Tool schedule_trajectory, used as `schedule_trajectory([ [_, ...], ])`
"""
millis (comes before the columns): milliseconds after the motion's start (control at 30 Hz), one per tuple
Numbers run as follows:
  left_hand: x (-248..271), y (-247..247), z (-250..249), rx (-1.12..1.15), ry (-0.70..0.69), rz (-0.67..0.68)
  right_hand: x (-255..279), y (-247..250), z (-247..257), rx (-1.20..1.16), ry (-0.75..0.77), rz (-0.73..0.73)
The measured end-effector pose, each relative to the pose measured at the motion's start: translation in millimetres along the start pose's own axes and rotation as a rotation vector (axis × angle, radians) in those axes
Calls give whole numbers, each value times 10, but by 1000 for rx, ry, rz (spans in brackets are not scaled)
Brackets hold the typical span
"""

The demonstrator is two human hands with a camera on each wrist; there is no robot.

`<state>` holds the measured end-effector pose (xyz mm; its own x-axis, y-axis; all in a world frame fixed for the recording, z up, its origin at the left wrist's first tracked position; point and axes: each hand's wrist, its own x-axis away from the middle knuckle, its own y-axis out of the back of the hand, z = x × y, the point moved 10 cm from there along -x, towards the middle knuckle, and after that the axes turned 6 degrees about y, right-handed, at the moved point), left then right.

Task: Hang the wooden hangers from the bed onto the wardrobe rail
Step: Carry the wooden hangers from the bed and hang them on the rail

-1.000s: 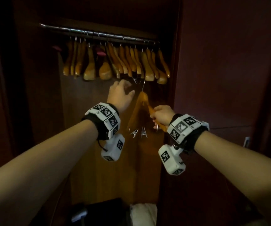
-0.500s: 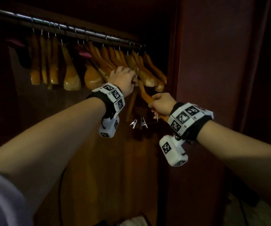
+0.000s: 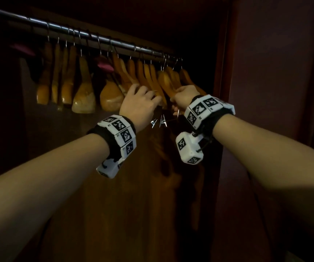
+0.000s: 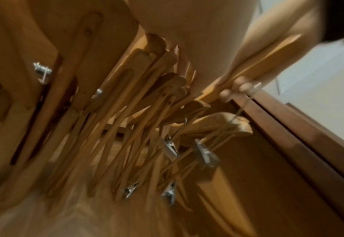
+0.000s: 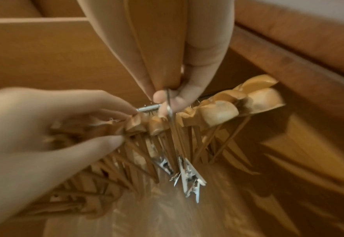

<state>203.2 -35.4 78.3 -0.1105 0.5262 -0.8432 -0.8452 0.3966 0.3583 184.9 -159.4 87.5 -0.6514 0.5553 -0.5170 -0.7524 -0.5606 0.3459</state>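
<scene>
Both hands work at the rail point(image 3: 103, 39): the right hand point(image 3: 185, 95) grips a clip hanger point(image 3: 164, 83) among those hung, the left hand point(image 3: 138, 104), loosely spread, parts neighbours; next, I judge, seat its hook.

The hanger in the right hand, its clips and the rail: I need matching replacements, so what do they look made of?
The orange-brown hanger held by the right hand looks like smooth varnished wood. Its silvery clips appear to be bright metal, as does the shiny grey wardrobe rail, which glints; chrome or steel, I cannot tell.
</scene>
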Motion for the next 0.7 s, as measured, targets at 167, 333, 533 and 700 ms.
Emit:
schedule_trajectory([
  [167,25,-32,-3,-50,-11,-39,-282,-38,59,32,62,-94],
  [333,31,-24,-18,-66,-22,-84,-500,-52,149,87,126,-165],
  [533,60,-23,4,-88,-27,-85,-694,-139,155,128,135,-165],
  [700,80,-15,28,-104,-24,-69,-783,-249,156,227,126,-110],
])
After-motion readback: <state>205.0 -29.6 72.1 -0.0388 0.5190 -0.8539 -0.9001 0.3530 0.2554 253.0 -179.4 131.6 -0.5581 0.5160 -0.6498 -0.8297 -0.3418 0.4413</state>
